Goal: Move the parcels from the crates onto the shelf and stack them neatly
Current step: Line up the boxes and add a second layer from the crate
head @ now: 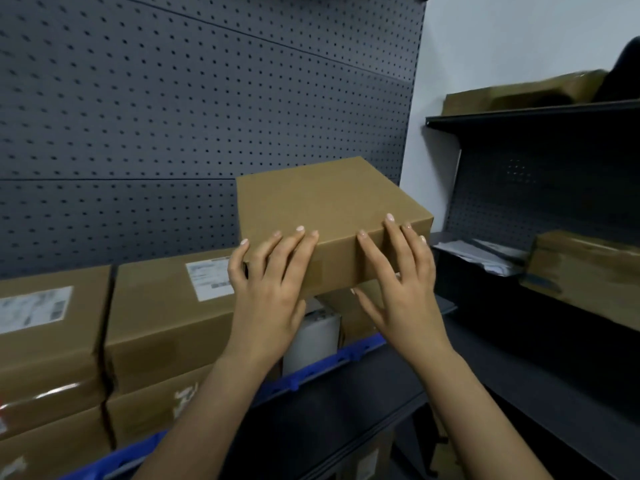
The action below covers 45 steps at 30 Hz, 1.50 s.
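Parcel plain brown; left boxes brown, white labels; pegboard dark grey, dotted holes; crate rim blue.

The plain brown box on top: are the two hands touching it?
Touching. The head view shows the left hand and the right hand flat against the plain brown box, on its near face, fingertips lying over its top edge, no gap.
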Each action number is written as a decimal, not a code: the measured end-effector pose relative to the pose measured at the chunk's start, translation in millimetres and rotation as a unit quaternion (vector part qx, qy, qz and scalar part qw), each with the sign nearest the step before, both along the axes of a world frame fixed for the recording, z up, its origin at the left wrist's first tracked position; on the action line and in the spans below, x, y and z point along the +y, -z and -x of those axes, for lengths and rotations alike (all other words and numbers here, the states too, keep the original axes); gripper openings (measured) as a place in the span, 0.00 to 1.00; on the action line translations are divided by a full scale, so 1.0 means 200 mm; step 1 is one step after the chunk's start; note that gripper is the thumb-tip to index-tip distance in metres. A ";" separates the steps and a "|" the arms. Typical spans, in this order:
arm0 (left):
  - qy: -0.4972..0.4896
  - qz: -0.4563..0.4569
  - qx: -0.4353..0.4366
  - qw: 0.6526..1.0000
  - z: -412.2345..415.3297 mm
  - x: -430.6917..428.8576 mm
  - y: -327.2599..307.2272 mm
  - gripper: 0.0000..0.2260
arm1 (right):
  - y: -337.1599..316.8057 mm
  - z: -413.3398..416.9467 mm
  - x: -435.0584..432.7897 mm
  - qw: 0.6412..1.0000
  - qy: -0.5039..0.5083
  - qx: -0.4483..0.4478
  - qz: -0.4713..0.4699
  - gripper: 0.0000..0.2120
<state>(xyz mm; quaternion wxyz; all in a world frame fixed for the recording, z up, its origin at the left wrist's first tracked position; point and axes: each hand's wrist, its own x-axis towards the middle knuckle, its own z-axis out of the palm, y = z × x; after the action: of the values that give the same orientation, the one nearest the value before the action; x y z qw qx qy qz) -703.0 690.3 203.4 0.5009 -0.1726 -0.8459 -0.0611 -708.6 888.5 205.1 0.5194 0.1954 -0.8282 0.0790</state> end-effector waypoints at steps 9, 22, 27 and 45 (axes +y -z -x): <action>0.008 -0.018 0.007 1.000 0.50 0.21 -0.05 0.45 | -0.04 0.42 0.16 0.962 -0.054 -0.094 0.249 0.46; -0.084 0.013 -0.004 0.996 0.80 0.48 0.00 0.44 | 0.00 0.91 0.33 0.969 -0.116 -0.088 0.198 0.39; -0.142 0.035 -0.004 0.989 0.85 0.60 -0.03 0.43 | -0.02 1.09 0.52 0.994 -0.080 -0.070 -0.001 0.48; -0.165 -0.064 0.013 0.984 0.72 0.68 -0.08 0.53 | -0.01 1.10 0.47 0.951 -0.208 -0.095 0.206 0.44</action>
<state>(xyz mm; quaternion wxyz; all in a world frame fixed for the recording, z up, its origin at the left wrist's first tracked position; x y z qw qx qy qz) -847.2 826.3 219.4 0.5253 0.0006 -0.8504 -0.0293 -928.5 982.0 207.8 0.4388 0.2438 -0.7804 0.3728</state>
